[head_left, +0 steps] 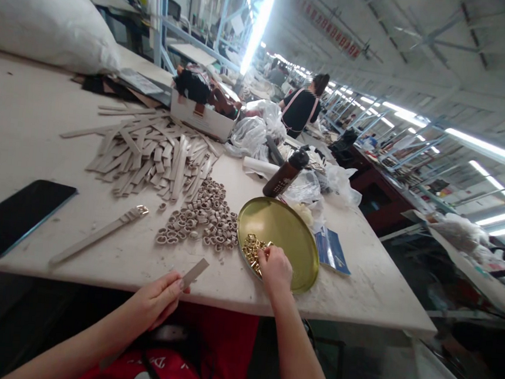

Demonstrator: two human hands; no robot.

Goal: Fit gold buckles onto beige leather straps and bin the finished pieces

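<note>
My left hand [161, 299] pinches a flat grey-beige strap [196, 272] near the front edge of the table, its end sticking out to the upper right. Over a round gold-coloured tray [294, 240], my right hand [275, 269] has its fingers closed down at a heap of small gold buckles [252, 249]; whether one is between the fingertips is hidden. Left of the tray lies a pile of small beige loops [215, 216]. Behind it spreads a heap of loose straps [154, 151]. One strap with a gold buckle [102, 232] rests by itself on the left.
A dark phone [15, 216] lies at the left edge of the table. Beyond the tray are a brown bottle [286, 173], plastic bags [257, 131] and a blue packet [332, 251]. A white box [201, 117] stands at the back. Another person [301, 108] is farther off.
</note>
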